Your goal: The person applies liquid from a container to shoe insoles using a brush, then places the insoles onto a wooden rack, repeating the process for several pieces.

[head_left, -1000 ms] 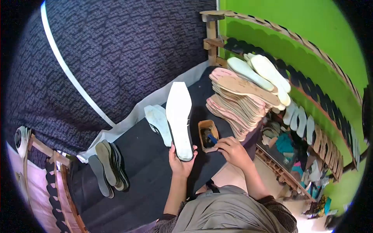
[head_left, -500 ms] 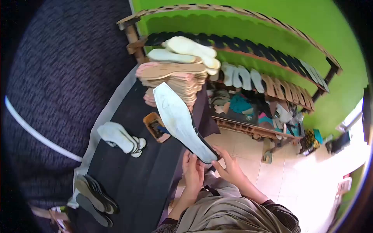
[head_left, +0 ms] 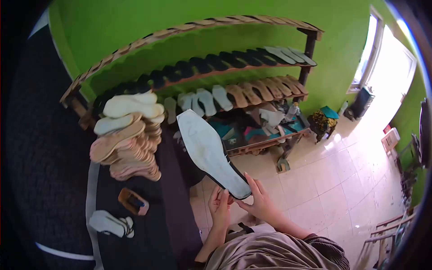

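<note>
A whitish shoe insole (head_left: 204, 150) with a dark edge is held up at a slant, its wide end pointing away from me. My left hand (head_left: 220, 209) grips the near end from the left, fingertips at the rim. From the right, my right hand (head_left: 261, 201) pinches the same end, with fingers along the edge and the thumb below. Left of the insole, a tall pile of tan and pinkish insoles (head_left: 139, 155) stands on the dark-covered table (head_left: 144, 245), topped by cream insoles (head_left: 132, 106).
On the table lie a small brown open box (head_left: 127, 202) and a short stack of white insoles (head_left: 107, 224). A wooden rack (head_left: 309, 47) along the green wall carries rows of black, white and tan insoles. Tiled floor (head_left: 310, 184) and a patterned bundle (head_left: 323, 122) lie to the right.
My view has swung right, so the table, piles and rack sit further left and more floor and a doorway show. Both hands keep hold of the insole.
</note>
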